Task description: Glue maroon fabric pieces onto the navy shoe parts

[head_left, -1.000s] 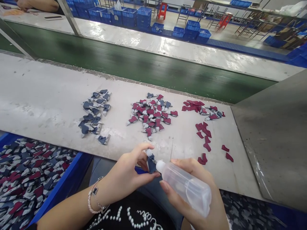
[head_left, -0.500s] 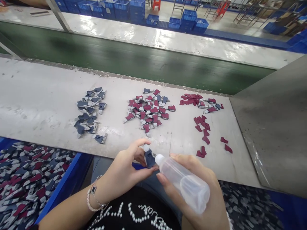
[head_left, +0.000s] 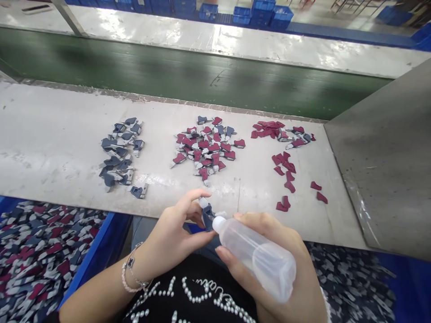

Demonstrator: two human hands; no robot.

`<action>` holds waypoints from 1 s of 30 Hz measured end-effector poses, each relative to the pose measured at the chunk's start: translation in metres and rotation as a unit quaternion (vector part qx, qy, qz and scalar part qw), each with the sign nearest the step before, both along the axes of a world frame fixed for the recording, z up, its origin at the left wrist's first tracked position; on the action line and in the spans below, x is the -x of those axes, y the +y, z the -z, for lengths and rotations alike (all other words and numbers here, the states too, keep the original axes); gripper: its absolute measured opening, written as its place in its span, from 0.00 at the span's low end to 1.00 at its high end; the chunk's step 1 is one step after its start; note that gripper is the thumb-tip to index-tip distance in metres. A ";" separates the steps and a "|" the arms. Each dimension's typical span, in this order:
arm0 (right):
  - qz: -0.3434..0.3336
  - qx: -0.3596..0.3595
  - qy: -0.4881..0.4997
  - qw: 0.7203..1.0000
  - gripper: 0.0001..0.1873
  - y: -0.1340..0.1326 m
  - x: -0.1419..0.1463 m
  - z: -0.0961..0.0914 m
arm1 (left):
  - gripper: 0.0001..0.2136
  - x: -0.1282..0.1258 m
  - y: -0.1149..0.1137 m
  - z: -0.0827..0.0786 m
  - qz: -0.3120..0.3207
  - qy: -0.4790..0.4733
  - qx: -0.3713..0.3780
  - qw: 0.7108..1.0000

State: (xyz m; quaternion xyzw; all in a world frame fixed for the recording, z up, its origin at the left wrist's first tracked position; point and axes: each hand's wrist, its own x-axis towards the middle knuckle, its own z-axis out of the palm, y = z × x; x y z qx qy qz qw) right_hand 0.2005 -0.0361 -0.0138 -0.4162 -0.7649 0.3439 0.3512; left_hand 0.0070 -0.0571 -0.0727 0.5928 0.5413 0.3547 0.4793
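Observation:
Between the thumb and fingers of my left hand (head_left: 178, 224) is a small dark blue and grey plastic part (head_left: 206, 214), its hollow side turned toward the right. My right hand (head_left: 283, 255) is wrapped round a clear squeeze bottle (head_left: 259, 255) with a white tip and some clear liquid inside. The bottle's tip meets or nearly meets the blue part; I cannot tell whether they touch. Just beyond my hands lies a pile of maroon and grey parts (head_left: 213, 146). Blue and grey parts (head_left: 117, 154) lie to the left, and loose maroon pieces (head_left: 284, 163) to the right.
A blue bin (head_left: 97, 255) full of mixed parts stands at lower left. Dark parts (head_left: 353, 287) fill another bin at lower right. A metal panel (head_left: 387, 166) bounds the worktable (head_left: 60, 148) on the right. A green conveyor belt (head_left: 188, 74) runs behind it.
The camera view has tilted down slightly. The blue part in my left hand has turned a little, and the bottle's tip has come closer over its hollow.

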 end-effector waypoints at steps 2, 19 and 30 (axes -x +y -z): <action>0.007 0.010 0.006 1.000 0.09 0.000 -0.001 -0.001 | 0.28 0.000 0.000 -0.002 0.002 0.000 -0.002 1.000; -0.028 0.030 -0.033 0.999 0.09 0.000 -0.010 -0.003 | 0.32 0.001 0.003 -0.005 0.002 0.049 -0.018 0.999; -0.015 0.039 -0.038 0.998 0.10 -0.001 -0.013 -0.004 | 0.35 0.000 0.003 -0.005 0.013 0.065 -0.053 0.996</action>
